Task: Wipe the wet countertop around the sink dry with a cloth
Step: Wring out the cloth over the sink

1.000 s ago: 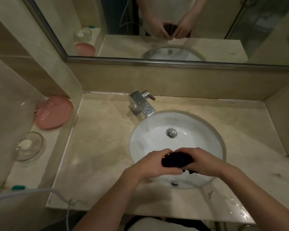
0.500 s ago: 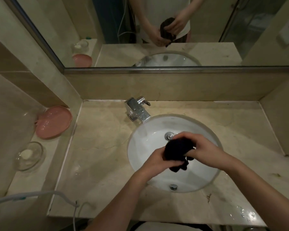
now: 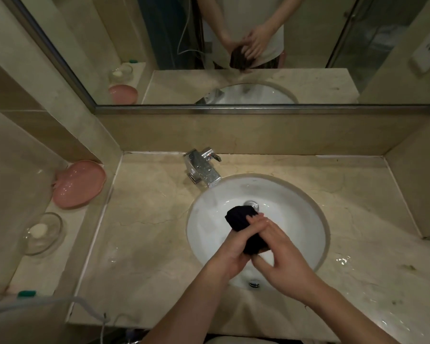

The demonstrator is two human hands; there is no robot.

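Now over the sink, left hand grip tight around dark cloth, right hand clasping it

A: Both forearms reach forward, wrists close together. Left hand grips from below, fingers curled.

B: Right hand lies over it, fingers extended; thumb apparently tucked under, partly hidden.

Home or hotel bathroom, by the looks: round white undermount sink w/ chrome faucet set in a beige marble surface, wall mirror above, pink soap dish & glass dish w/ soap bar on side ledge.
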